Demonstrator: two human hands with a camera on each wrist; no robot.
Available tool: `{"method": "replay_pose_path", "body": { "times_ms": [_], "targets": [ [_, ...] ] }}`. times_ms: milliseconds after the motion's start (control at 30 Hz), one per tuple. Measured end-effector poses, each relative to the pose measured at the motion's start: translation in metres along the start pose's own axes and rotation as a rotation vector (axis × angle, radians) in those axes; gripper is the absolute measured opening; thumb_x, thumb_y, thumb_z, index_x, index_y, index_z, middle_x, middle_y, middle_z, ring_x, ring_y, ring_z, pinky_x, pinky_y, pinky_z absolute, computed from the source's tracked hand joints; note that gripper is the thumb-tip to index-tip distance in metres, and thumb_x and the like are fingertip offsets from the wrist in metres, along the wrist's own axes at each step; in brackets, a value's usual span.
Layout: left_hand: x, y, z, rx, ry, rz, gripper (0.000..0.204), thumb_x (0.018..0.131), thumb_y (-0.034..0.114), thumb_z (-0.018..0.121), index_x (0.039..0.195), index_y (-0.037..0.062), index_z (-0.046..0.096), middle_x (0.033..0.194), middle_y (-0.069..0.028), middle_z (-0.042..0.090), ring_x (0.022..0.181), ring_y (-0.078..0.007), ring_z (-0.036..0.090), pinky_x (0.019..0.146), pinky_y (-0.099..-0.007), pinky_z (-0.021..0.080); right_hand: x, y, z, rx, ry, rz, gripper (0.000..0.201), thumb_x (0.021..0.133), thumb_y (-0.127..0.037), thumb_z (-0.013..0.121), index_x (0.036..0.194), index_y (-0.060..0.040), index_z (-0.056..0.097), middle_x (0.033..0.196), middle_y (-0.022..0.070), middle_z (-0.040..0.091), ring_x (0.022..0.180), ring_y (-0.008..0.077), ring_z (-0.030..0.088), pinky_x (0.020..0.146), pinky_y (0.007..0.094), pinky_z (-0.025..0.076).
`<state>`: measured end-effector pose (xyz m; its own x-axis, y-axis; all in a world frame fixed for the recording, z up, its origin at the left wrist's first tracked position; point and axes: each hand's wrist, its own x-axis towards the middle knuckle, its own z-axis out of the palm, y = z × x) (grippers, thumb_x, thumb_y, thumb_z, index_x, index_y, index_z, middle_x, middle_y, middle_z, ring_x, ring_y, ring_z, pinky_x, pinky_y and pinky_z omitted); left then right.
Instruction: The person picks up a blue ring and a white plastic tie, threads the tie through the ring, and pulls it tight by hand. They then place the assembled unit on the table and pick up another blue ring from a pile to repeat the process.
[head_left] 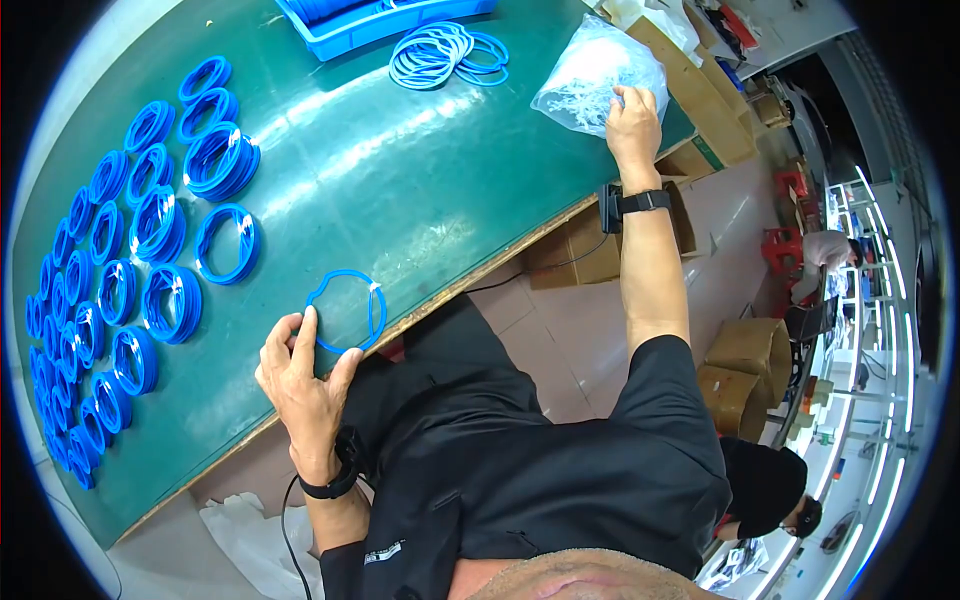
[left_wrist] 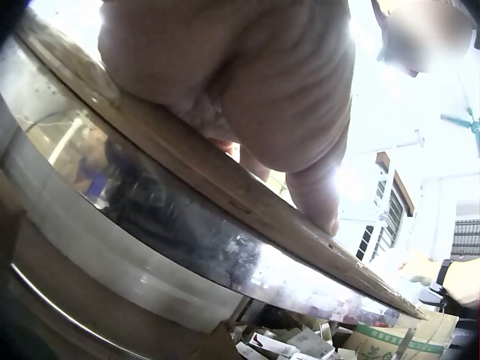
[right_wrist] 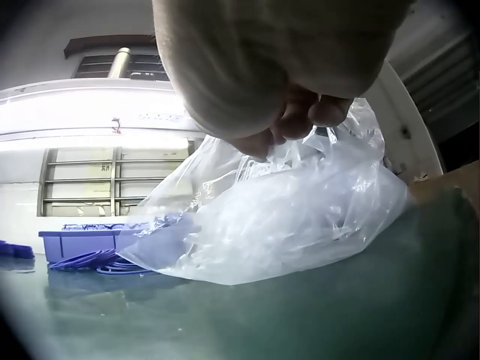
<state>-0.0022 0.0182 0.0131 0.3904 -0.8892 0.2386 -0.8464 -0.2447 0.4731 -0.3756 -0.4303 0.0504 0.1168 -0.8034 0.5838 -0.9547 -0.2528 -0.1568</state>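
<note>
A single blue cable loop (head_left: 378,318) with a small white tie lies at the table's near edge. My left hand (head_left: 300,385) rests beside it, index finger and thumb spread and touching its edge. In the left wrist view, the left hand (left_wrist: 247,82) is over the table rim and hides the loop. At the far right corner sits a clear plastic bag (head_left: 585,70) full of thin white ties. My right hand (head_left: 634,128) is at its mouth; in the right wrist view the curled fingers (right_wrist: 296,116) pinch white strips at the top of the bag (right_wrist: 285,217).
Many blue coils (head_left: 172,303) stand in rows on the left of the green table (head_left: 440,215). A blue tray (head_left: 400,25) and a pile of loose loops (head_left: 430,58) lie at the back. Cardboard boxes (head_left: 575,250) stand below the right edge. Other people are at the right.
</note>
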Motion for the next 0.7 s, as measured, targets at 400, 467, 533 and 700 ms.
{"method": "replay_pose_path", "body": {
  "times_ms": [400,467,533,700],
  "targets": [
    [0.000,0.000,0.001,0.001,0.027,0.008,0.076,0.081,0.037,0.097,0.146,0.0037,0.075,0.144,-0.0144,0.068,0.129,-0.0353,0.065,0.109,-0.0497,0.048,-0.023,0.001,-0.018,0.054,0.211,-0.151,0.039,0.099,-0.022,0.081,0.134,-0.0045,0.078,0.128,0.0179,0.073,0.119,0.0368,0.071,0.100,0.0455,0.061],
    [0.000,0.001,0.001,0.007,0.043,0.011,0.074,0.081,0.037,0.098,0.144,0.0035,0.077,0.143,-0.0143,0.069,0.128,-0.0353,0.066,0.107,-0.0486,0.049,-0.032,-0.005,-0.020,0.108,0.256,-0.180,0.038,0.098,-0.017,0.083,0.134,-0.0047,0.078,0.127,0.0164,0.072,0.116,0.0345,0.071,0.096,0.0433,0.061],
    [0.003,0.000,0.003,-0.015,0.043,0.021,0.074,0.080,0.037,0.098,0.143,0.0036,0.077,0.143,-0.0142,0.069,0.127,-0.0353,0.066,0.106,-0.0479,0.050,-0.050,-0.020,-0.024,0.160,0.245,-0.201,0.039,0.097,-0.015,0.083,0.134,-0.0048,0.078,0.126,0.0156,0.072,0.114,0.0333,0.072,0.095,0.0422,0.061],
    [0.004,-0.001,0.003,-0.051,0.076,0.038,0.075,0.075,0.037,0.101,0.139,0.0044,0.080,0.140,-0.0126,0.071,0.121,-0.0336,0.068,0.102,-0.0450,0.052,-0.121,-0.100,-0.050,0.453,0.010,-0.326,0.042,0.094,-0.006,0.085,0.135,-0.0048,0.077,0.125,0.0153,0.071,0.108,0.0320,0.071,0.090,0.0427,0.061]
  ]
}}
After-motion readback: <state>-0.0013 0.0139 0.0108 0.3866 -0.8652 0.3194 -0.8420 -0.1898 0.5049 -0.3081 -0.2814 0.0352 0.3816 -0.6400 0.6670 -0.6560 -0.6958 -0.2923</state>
